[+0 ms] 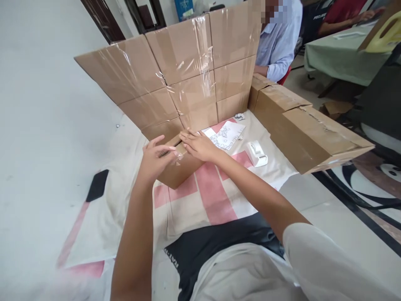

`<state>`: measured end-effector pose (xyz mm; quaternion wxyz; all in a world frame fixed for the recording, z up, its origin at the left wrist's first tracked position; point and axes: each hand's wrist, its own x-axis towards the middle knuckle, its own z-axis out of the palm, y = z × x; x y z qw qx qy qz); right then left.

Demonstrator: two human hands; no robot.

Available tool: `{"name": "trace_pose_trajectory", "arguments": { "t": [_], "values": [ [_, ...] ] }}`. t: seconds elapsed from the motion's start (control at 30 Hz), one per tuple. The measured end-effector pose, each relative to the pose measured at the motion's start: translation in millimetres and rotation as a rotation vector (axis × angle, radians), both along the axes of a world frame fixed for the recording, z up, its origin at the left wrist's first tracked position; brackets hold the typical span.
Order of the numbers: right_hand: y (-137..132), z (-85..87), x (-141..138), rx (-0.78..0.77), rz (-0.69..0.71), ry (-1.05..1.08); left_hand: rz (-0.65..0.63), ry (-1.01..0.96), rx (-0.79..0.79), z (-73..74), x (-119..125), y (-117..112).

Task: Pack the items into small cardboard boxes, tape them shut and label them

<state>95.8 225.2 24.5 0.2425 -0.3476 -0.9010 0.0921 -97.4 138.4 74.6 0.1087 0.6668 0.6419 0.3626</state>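
A small brown cardboard box sits on the cloth in front of me. My left hand is at its left top edge, thumb and forefinger pinched together at a shiny piece of clear tape. The other fingers of that hand are raised. Flat across the top of the box lies my right hand, its fingers stretched out and pressing on the cardboard near the tape. Part of the box top is hidden under both hands.
A tall taped cardboard panel stands behind the box. Right of it are a white tape dispenser, printed paper and long cardboard boxes. A black phone lies left on the pink-and-white cloth. A person sits beyond the panel.
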Motion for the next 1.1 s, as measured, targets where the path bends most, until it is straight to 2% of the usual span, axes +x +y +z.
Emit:
{"name": "trace_pose_trajectory", "arguments": {
  "t": [0.1,0.2,0.43,0.6,0.67,0.77,0.83,0.9,1.0,1.03,1.1],
  "values": [
    [-5,-7.2,7,-0.006,-0.01,0.012,0.018,0.013,-0.084,-6.4,3,26],
    [-8,-7.9,13,-0.009,-0.011,0.015,0.046,0.087,-0.119,-12.9,6,41],
    [-6,-9.2,5,-0.01,-0.014,0.043,0.127,0.222,-0.252,-17.7,-2,49],
    [-6,-13.0,9,-0.05,0.061,0.164,0.13,0.174,-0.343,-16.1,-8,57],
    [1,-16.9,13,-0.145,0.071,0.266,0.099,0.135,-0.373,-17.8,-10,61],
    [20,-27.6,19,-0.433,0.075,0.442,0.075,0.116,-0.357,-20.6,-12,63],
    [29,-35.6,23,-0.626,0.158,0.501,0.047,0.107,-0.345,-20.7,-12,61],
    [28,-40.7,30,-0.693,0.273,0.511,0.006,0.102,-0.339,-18.8,-11,58],
    [2,-40.7,49,-0.526,0.353,0.464,-0.071,0.09,-0.318,-12.5,-9,53],
    [-14,-39.9,59,-0.445,0.336,0.444,-0.109,0.087,-0.269,-10.1,-8,52],
    [-54,-39.5,84,-0.32,0.231,0.436,-0.177,0.08,-0.056,-7.6,-6,50]
  ]
}}
